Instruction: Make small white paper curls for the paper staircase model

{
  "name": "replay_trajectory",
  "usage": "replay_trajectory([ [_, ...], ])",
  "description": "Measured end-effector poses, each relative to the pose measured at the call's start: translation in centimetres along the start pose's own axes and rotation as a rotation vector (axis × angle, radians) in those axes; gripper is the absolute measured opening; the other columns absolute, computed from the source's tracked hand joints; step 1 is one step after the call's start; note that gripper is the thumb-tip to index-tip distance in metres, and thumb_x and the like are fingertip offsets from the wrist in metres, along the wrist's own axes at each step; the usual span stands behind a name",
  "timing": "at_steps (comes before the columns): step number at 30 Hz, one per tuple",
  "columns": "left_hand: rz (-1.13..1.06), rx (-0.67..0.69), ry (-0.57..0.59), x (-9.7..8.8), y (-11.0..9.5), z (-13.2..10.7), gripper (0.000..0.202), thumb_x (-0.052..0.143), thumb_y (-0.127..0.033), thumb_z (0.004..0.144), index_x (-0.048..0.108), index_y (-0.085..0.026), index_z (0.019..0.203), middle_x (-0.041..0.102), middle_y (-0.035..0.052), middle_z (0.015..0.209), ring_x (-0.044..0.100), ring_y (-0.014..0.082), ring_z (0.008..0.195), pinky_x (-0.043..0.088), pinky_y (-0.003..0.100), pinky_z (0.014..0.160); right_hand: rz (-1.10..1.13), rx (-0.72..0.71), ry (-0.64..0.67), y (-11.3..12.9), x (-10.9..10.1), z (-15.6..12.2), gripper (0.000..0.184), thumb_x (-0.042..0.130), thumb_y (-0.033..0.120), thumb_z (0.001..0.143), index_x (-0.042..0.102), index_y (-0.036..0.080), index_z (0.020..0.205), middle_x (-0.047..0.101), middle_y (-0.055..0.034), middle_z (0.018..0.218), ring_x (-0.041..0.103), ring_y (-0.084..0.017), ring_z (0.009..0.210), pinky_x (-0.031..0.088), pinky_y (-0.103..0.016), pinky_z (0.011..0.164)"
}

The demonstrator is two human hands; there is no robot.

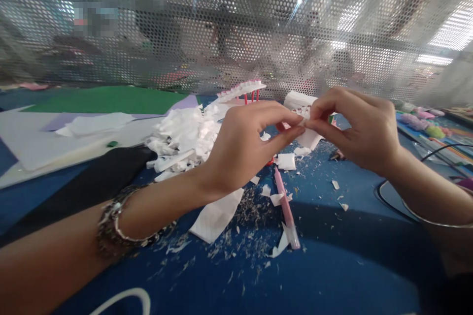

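Note:
Both hands meet above the middle of the blue table, fingertips pinched together. Between them is a small white piece (306, 119), seemingly paper or tissue, mostly covered by the fingers. My left hand (251, 142) comes in from the left, thumb and forefinger closed on one side of it. From the right, my right hand (356, 125) pinches its other side. Behind and below the fingertips lie a white roll (301, 100) and loose white pieces. A pink pen-like tube (284, 204) with a clear end rests on the table below the hands.
A heap of crumpled white tissue (185, 133) lies left, near green sheets (111, 99) and a black sheet (84, 187). Fine white scraps cover the table (332, 275). Behind stands a perforated metal screen (236, 24). A dark cable (391, 206) curves at right beside coloured bits (421, 120).

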State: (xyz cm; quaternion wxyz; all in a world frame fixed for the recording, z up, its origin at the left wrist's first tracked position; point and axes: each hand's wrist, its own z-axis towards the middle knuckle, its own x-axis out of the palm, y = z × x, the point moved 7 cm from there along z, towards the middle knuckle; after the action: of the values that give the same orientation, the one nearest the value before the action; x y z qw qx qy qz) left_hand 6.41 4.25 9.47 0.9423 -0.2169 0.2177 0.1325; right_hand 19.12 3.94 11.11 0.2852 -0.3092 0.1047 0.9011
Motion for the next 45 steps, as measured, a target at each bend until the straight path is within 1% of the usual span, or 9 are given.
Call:
replay_trajectory([
  [8, -0.221, -0.025, 0.074, 0.1, 1.4, 0.6, 0.010, 0.059, -0.025, 0.080, 0.068, -0.026, 0.083, 0.069, -0.0017, 0.085, 0.062, 0.0134, 0.079, 0.050, 0.026, 0.074, 0.212, 0.099, 0.038, 0.2, -0.4, 0.2, 0.002, 0.057, 0.024, 0.080, 0.059, 0.024, 0.079, 0.063, 0.0011, 0.076, 0.060, -0.012, 0.070, 0.052, -0.026, 0.065],
  [14, -0.361, -0.077, 0.136, 0.3, 2.1, 0.8, 0.006, 0.063, -0.026, 0.076, 0.068, -0.022, 0.076, 0.068, -0.0017, 0.076, 0.061, 0.0127, 0.074, 0.049, 0.027, 0.071, 0.410, 0.168, 0.037, -0.1, 0.3, -0.1, 0.002, 0.059, 0.023, 0.078, 0.059, 0.023, 0.080, 0.062, 0.0017, 0.076, 0.060, -0.010, 0.068, 0.053, -0.023, 0.061],
  [20, -0.388, -0.099, 0.095, 0.1, 2.0, 0.8, 0.008, 0.067, -0.029, 0.073, 0.065, -0.021, 0.075, 0.067, -0.0013, 0.076, 0.060, 0.0122, 0.072, 0.050, 0.026, 0.070, 0.351, 0.159, 0.008, 0.6, 0.6, -0.4, 0.004, 0.056, 0.021, 0.080, 0.059, 0.023, 0.080, 0.062, 0.0004, 0.076, 0.059, -0.011, 0.067, 0.052, -0.024, 0.061],
  [26, -0.384, -0.119, 0.021, 0.1, 1.9, 0.4, 0.008, 0.063, -0.027, 0.076, 0.065, -0.019, 0.077, 0.066, -0.0004, 0.078, 0.060, 0.0119, 0.074, 0.051, 0.024, 0.067, 0.227, 0.068, -0.072, 1.3, 0.3, -0.4, 0.007, 0.057, 0.017, 0.079, 0.052, 0.022, 0.078, 0.059, 0.0039, 0.073, 0.055, -0.007, 0.065, 0.049, -0.021, 0.062],
  [30, -0.384, -0.066, -0.002, 0.0, 1.4, 0.2, 0.005, 0.062, -0.023, 0.077, 0.065, -0.020, 0.078, 0.067, -0.0006, 0.080, 0.061, 0.0133, 0.079, 0.052, 0.026, 0.071, 0.192, -0.006, -0.124, 1.5, 0.0, -0.5, 0.013, 0.062, 0.013, 0.075, 0.053, 0.021, 0.079, 0.059, 0.0059, 0.072, 0.055, -0.005, 0.065, 0.048, -0.016, 0.062],
  [33, -0.375, -0.006, 0.019, -0.1, 1.1, 0.3, 0.005, 0.064, -0.025, 0.075, 0.065, -0.021, 0.078, 0.066, -0.0009, 0.079, 0.061, 0.0138, 0.079, 0.052, 0.028, 0.072, 0.243, -0.033, -0.152, 1.4, -0.1, -0.6, 0.016, 0.065, 0.010, 0.071, 0.055, 0.020, 0.080, 0.061, 0.0067, 0.073, 0.056, -0.004, 0.065, 0.048, -0.015, 0.062],
  [37, -0.360, 0.021, 0.067, -0.1, 1.0, 0.5, 0.005, 0.066, -0.025, 0.074, 0.065, -0.021, 0.076, 0.066, -0.0009, 0.077, 0.061, 0.0129, 0.075, 0.052, 0.027, 0.070, 0.383, 0.043, -0.146, 0.7, 0.2, -0.6, 0.014, 0.066, 0.014, 0.071, 0.054, 0.021, 0.076, 0.059, 0.0056, 0.069, 0.057, -0.007, 0.063, 0.050, -0.020, 0.058],
  [42, -0.383, -0.049, 0.114, 0.3, 1.4, 0.7, 0.010, 0.065, -0.029, 0.075, 0.065, -0.020, 0.076, 0.066, -0.0015, 0.074, 0.062, 0.0118, 0.070, 0.052, 0.023, 0.062, 0.412, 0.053, -0.139, 0.8, 0.2, -0.6, 0.017, 0.068, 0.012, 0.069, 0.057, 0.023, 0.077, 0.059, 0.0058, 0.069, 0.058, -0.008, 0.064, 0.051, -0.020, 0.059],
  [45, -0.390, -0.095, 0.093, 0.3, 1.7, 0.7, 0.015, 0.064, -0.034, 0.075, 0.064, -0.018, 0.076, 0.066, -0.0013, 0.074, 0.062, 0.0119, 0.069, 0.052, 0.022, 0.060, 0.438, 0.055, -0.148, 0.8, 0.2, -0.5, 0.018, 0.066, 0.012, 0.071, 0.057, 0.024, 0.082, 0.060, 0.0049, 0.076, 0.059, -0.008, 0.069, 0.052, -0.021, 0.063],
])
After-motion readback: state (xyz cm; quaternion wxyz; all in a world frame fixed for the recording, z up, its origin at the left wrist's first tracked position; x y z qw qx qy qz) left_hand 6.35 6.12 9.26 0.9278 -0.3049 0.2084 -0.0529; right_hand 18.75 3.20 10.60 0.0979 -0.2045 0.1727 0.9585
